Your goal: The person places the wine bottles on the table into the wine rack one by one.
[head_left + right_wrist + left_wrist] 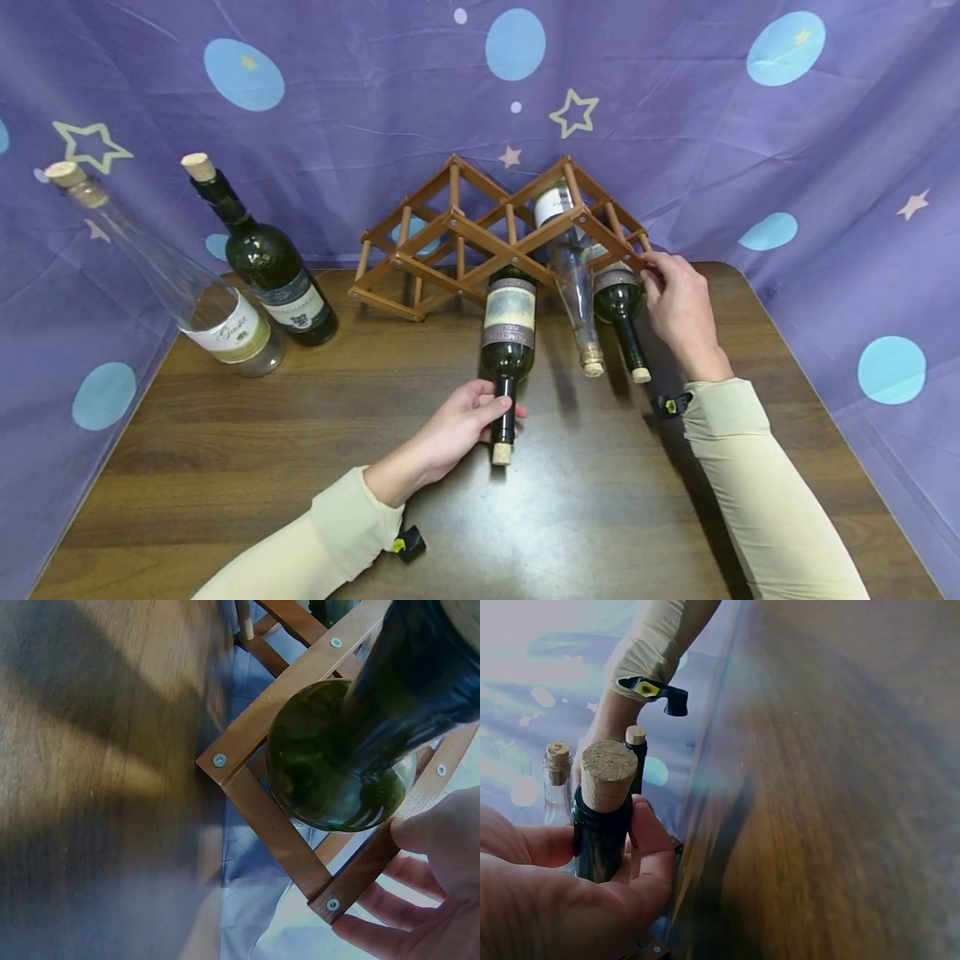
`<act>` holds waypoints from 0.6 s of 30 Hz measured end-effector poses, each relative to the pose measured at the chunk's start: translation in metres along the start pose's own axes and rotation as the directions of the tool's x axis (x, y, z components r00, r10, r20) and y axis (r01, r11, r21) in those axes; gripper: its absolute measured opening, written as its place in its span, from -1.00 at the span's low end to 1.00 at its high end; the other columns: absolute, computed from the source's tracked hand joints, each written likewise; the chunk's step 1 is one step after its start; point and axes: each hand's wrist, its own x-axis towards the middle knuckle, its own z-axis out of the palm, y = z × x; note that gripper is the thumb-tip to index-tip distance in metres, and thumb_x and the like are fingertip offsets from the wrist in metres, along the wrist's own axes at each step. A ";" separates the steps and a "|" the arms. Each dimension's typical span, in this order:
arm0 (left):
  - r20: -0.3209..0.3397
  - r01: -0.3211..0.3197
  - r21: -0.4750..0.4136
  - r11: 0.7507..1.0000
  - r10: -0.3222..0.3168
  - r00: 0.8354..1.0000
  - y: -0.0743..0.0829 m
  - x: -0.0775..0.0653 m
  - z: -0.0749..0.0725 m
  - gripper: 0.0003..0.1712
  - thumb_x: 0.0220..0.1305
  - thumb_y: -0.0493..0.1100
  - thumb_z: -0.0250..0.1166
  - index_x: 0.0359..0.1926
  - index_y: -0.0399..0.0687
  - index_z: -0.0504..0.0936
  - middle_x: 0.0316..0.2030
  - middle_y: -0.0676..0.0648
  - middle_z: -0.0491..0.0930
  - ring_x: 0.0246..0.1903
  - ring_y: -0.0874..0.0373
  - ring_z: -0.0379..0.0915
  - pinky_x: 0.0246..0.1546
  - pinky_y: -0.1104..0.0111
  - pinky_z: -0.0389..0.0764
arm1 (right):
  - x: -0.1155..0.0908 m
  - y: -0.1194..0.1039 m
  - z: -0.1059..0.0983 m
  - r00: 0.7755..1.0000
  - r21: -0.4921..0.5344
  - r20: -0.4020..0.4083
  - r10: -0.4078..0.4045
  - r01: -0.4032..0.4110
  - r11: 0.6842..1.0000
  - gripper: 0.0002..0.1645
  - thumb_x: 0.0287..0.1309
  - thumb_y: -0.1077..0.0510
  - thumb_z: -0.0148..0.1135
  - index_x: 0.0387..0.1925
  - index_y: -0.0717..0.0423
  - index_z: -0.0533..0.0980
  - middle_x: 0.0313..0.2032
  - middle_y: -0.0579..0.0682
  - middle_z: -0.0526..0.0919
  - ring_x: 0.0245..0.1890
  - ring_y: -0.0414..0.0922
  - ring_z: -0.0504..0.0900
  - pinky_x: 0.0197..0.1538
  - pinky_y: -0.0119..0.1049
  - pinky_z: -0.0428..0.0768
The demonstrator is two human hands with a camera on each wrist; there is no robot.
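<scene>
My left hand (461, 425) grips the neck of a dark green wine bottle (509, 325), whose base end lies inside the wooden wine rack (480, 236). In the left wrist view, thumb and fingers wrap that neck just below its cork (607, 774). At the rack's right end, my right hand (681, 310) pinches the end of a wooden slat (360, 877) between thumb and fingers. Beside that hand a second dark green bottle (619, 304) lies in the rack, neck toward me. A clear bottle (576, 287) lies in the rack between the two green ones.
At the left of the wooden table (300, 442) stand a clear corked bottle (217, 321) and a dark green corked bottle (277, 267). A purple patterned cloth (360, 100) hangs behind the rack and along both sides.
</scene>
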 end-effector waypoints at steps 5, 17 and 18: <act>-0.014 -0.015 -0.020 1.000 0.015 1.000 -0.001 0.008 0.003 -0.63 0.51 -0.23 0.05 0.13 -0.45 0.26 0.02 -0.45 0.57 -0.09 -0.28 0.59 -0.16 0.24 0.63 | 0.000 0.000 0.000 1.000 -0.010 0.009 0.002 -0.002 1.000 -0.71 0.26 0.36 0.22 0.01 0.26 0.63 -0.11 0.21 0.65 -0.10 0.13 0.61 0.03 0.01 0.51; -0.045 -0.021 -0.067 0.998 0.018 0.999 0.004 0.028 0.005 -0.61 0.51 -0.23 0.05 0.16 -0.46 0.25 0.05 -0.51 0.52 -0.22 -0.06 0.61 -0.18 0.26 0.63 | 0.001 0.002 0.000 1.000 -0.022 0.005 -0.013 0.013 1.000 -0.72 0.26 0.34 0.23 0.00 0.25 0.63 -0.12 0.20 0.66 -0.10 0.14 0.61 0.03 0.01 0.51; -0.050 -0.021 -0.071 0.997 0.018 0.999 0.005 0.030 0.006 -0.62 0.51 -0.23 0.05 0.15 -0.46 0.25 0.05 -0.51 0.52 -0.23 -0.05 0.62 -0.18 0.26 0.64 | 0.001 0.002 0.000 1.000 -0.022 0.006 -0.012 0.012 1.000 -0.72 0.26 0.34 0.23 0.00 0.25 0.63 -0.12 0.21 0.66 -0.11 0.14 0.61 0.03 0.01 0.51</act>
